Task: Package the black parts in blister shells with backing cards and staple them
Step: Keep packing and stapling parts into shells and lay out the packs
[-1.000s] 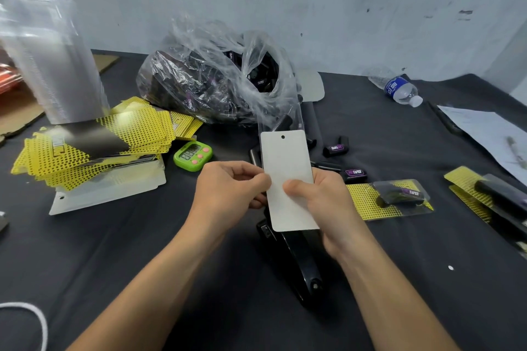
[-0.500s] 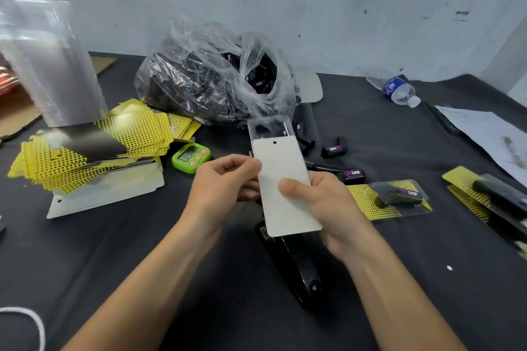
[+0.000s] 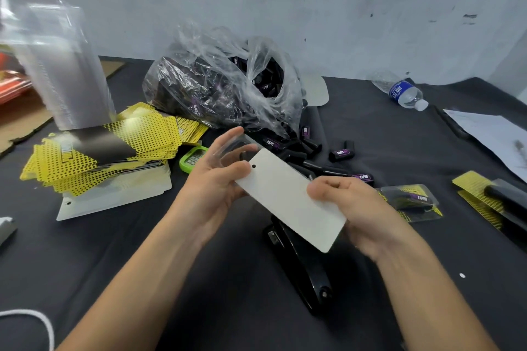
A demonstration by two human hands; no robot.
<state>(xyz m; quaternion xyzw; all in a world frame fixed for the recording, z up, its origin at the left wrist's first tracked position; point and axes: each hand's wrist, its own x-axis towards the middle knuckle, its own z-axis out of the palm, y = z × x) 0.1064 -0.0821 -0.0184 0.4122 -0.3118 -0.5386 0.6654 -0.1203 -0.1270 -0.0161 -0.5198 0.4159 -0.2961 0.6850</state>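
While tilted, white back up, the backing card (image 3: 288, 196) is held above the stapler (image 3: 302, 271) near the tabletop's (image 3: 142, 265) front edge. The right hand (image 3: 356, 208) pinches its lower end, thumb on top. The left hand (image 3: 216, 177) touches its upper end, fingers straight and spread. A bag of black parts (image 3: 222, 88) lies behind.

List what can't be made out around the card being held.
Head view only:
- Backing card: only its white back shows; its printed side and whatever sits behind it are hidden.
- Stapler: front end covered by the card and right hand.
- Left hand: motion blur hides its grip.
- Green timer: digits partly behind the left hand, too blurred.
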